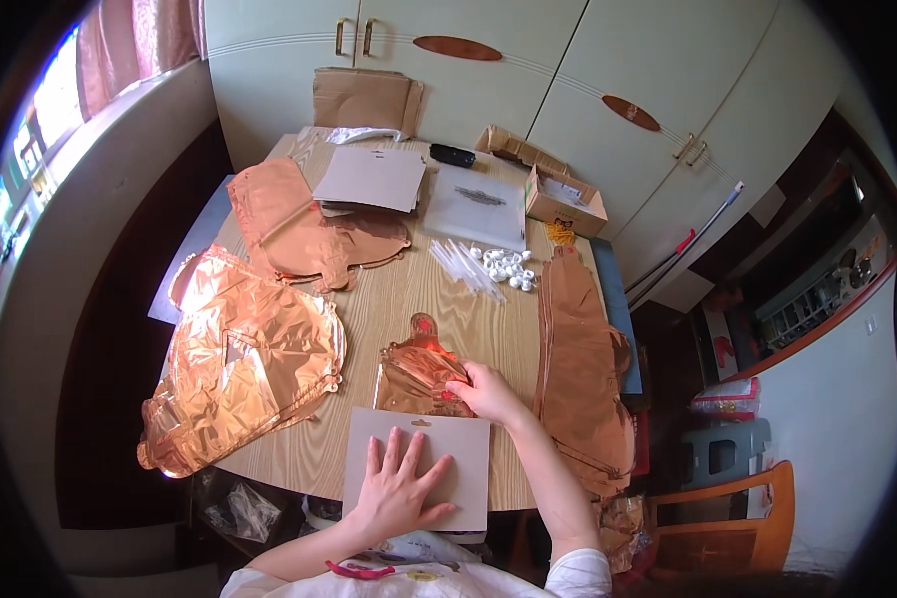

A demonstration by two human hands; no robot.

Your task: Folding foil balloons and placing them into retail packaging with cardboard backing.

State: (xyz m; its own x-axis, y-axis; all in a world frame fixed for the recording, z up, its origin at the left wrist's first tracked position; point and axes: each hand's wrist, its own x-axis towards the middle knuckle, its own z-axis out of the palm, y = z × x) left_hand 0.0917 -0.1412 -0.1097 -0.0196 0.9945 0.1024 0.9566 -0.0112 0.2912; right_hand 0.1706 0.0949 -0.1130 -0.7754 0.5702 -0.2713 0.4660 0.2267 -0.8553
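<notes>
My left hand lies flat with fingers spread on a pale grey card with a small hanger slot, at the table's near edge. Just beyond the card lies a folded copper-coloured foil balloon, its rounded tab with a red mark pointing away from me. My right hand grips the balloon's right edge, thumb on top; the fingers beneath are hidden. The balloon's near edge meets the far edge of the card, and whether it passes under it I cannot tell.
Crinkled foil balloons spread over the left side, with flatter foil sheets behind. More foil sheets lie at right. Beyond are grey cards, plastic straws, white cup-shaped pieces, clear bags and an open cardboard box.
</notes>
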